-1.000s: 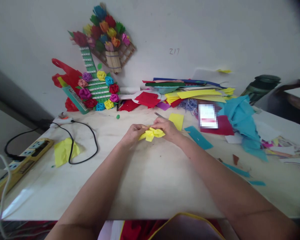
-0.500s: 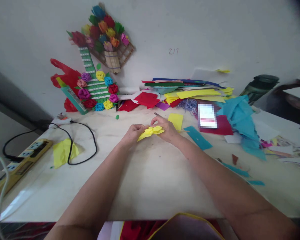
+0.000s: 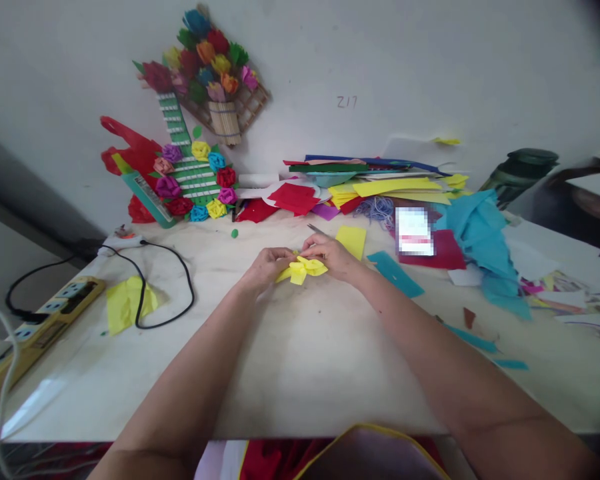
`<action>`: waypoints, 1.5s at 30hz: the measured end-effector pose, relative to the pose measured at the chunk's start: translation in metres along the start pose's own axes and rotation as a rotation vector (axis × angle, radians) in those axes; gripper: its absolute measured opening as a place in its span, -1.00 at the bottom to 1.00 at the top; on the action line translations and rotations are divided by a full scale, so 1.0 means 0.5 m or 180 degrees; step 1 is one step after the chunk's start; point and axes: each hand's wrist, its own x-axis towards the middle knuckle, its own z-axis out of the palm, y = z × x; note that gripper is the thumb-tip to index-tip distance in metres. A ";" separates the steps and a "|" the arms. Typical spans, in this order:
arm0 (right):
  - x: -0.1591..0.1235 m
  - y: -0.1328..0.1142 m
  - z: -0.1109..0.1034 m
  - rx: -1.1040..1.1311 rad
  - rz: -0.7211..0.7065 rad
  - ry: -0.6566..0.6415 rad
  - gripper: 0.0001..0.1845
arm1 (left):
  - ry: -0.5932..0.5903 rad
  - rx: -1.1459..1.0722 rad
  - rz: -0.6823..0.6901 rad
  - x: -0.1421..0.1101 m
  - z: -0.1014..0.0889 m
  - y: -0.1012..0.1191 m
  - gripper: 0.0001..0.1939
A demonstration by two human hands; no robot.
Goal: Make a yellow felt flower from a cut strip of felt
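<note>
Both of my hands meet over the middle of the white table [image 3: 290, 360]. My left hand [image 3: 267, 265] and my right hand [image 3: 333, 255] are closed on a folded piece of yellow crepe paper [image 3: 303, 269], pinching it between the fingertips just above the tabletop. A flat yellow paper square [image 3: 353, 241] lies right behind my right hand. A thin metal tip, perhaps scissors [image 3: 316, 229], pokes out beyond my fingers.
A heap of coloured paper sheets [image 3: 380, 183] and blue crepe [image 3: 480, 233] fills the back right. Paper-flower decorations [image 3: 195, 180] lean on the wall. A crumpled yellow sheet [image 3: 127, 303], a black cable [image 3: 170, 280] and a yellow power strip [image 3: 40, 327] sit left. A dark bottle [image 3: 523, 170] stands far right.
My fingers have kept working the yellow paper: its folds spread sideways half a second ago and now hang bunched lower between my fingertips. Hands stay in the same spot.
</note>
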 end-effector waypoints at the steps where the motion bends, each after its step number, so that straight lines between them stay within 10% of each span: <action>1: -0.001 0.003 -0.001 -0.0073 -0.0020 -0.0044 -0.78 | -0.0010 -0.0046 0.0035 0.000 0.000 0.001 -0.79; 22: -0.013 -0.018 -0.025 -0.1146 0.0023 -0.0504 -0.68 | -0.0185 0.0054 0.0106 0.007 -0.008 0.004 -0.84; 45: -0.022 -0.012 0.000 -0.0935 -0.0109 0.0044 -0.64 | 0.0126 -0.0359 -0.0317 0.009 -0.015 0.004 -0.79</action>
